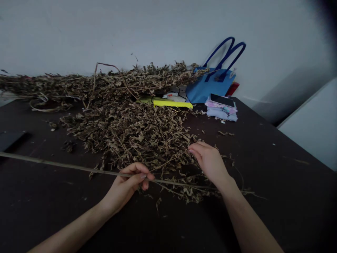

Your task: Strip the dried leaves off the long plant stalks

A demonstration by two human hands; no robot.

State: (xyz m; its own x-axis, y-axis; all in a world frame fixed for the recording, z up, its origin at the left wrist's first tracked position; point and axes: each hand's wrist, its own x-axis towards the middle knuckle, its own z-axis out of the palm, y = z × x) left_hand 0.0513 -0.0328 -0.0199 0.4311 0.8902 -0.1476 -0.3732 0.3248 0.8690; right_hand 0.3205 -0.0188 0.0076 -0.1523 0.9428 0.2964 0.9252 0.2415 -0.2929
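Note:
My left hand [129, 181] pinches a long, dry plant stem [68, 165] between thumb and fingers. Its bare length runs off to the left edge, while the leafy end [192, 191] spreads to the right over the table. A thin side twig [168, 162] slants up from beside the left fingers toward the fingertips of my right hand [209, 161]. That hand is closed, its thumb and fingers together at the twig's upper end; the exact grip is partly hidden. Just beyond both hands lies a heap of dried, curled leaves [131, 130].
Dried leafy stalks [105, 82] lie in a bundle along the wall. A yellow strip-like object [172, 103], a blue bag [205, 86] and a phone [222, 100] on folded cloth [221, 113] stand behind the heap. A dark flat object [10, 140] lies at left on the dark table [276, 196].

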